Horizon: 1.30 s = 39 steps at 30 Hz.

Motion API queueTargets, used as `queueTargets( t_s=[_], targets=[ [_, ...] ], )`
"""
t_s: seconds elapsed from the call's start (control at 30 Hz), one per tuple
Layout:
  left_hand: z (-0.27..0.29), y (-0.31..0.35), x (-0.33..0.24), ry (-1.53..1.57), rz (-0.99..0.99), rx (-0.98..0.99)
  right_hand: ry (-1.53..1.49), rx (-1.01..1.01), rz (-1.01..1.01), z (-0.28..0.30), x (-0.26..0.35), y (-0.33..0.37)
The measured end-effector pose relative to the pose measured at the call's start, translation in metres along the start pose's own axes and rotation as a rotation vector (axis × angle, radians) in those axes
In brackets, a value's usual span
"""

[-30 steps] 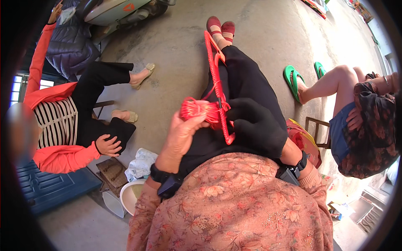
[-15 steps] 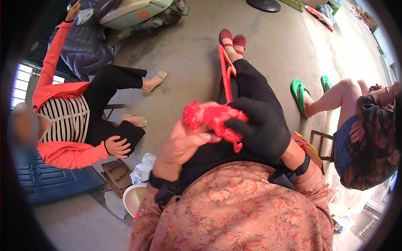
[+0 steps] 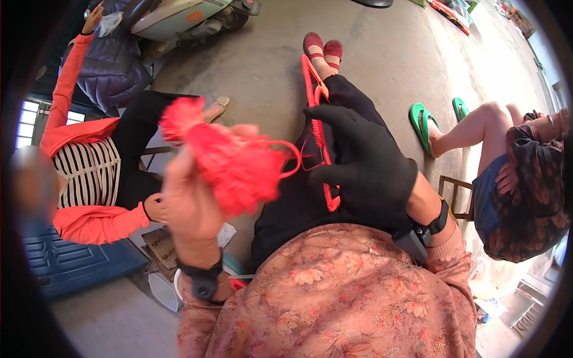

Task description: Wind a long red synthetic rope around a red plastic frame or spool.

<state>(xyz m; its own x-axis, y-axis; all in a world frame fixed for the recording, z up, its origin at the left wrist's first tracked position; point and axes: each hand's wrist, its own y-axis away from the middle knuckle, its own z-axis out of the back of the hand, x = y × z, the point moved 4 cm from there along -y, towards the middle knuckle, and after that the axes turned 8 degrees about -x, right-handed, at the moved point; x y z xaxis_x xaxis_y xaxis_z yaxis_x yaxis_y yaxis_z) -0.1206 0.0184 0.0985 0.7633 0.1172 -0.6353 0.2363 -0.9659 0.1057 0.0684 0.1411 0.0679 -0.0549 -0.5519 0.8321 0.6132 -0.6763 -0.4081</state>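
My bare left hand (image 3: 194, 191) is closed round a bundle of red yarn (image 3: 236, 167), raised left of my lap and slightly blurred by motion. A loose loop of the yarn reaches from the bundle toward my right side. My right hand (image 3: 367, 155), in a black glove, has its thumb and forefinger spread apart. Just beside those fingers, a long, narrow red frame with a ridged, cord-wrapped edge (image 3: 311, 89) lies along my black-trousered legs. Its near end rests by my lap, partly hidden by the glove. Thin red strands hang between the bundle and the gloved fingers.
On the left sits a person in a coral jacket (image 3: 98, 224), near a blue panel (image 3: 83, 259). At right is another seated person with green flip-flops (image 3: 422, 128), beside a wooden stool (image 3: 456, 197). A scooter (image 3: 179, 24) stands at the back left.
My left hand has carried the yarn bundle left and up, away from my right hand. The gloved fingers have come off the bundle and spread apart.
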Motion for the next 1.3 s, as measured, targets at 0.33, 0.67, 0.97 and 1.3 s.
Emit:
queueTargets(
  t_s=[0.33, 0.67, 0.97, 1.3],
  targets=[
    [-0.027, 0.039, -0.109, -0.207, -0.481, -0.098, -0.652, 0.324, -0.554, 0.006, -0.020, -0.004],
    [0.074, -0.021, 0.088, -0.510, 0.147, -0.324, -1.179, -0.045, -0.658, 0.062, 0.008, 0.077],
    [0.054, -0.024, 0.128, -1.186, 0.065, -0.178, -0.930, 0.099, -0.689, 0.082, 0.050, 0.092],
    [0.066, -0.027, 0.057, -0.804, -0.146, -0.280, 0.228, -0.071, -0.468, 0.052, -0.076, 0.056]
  ],
)
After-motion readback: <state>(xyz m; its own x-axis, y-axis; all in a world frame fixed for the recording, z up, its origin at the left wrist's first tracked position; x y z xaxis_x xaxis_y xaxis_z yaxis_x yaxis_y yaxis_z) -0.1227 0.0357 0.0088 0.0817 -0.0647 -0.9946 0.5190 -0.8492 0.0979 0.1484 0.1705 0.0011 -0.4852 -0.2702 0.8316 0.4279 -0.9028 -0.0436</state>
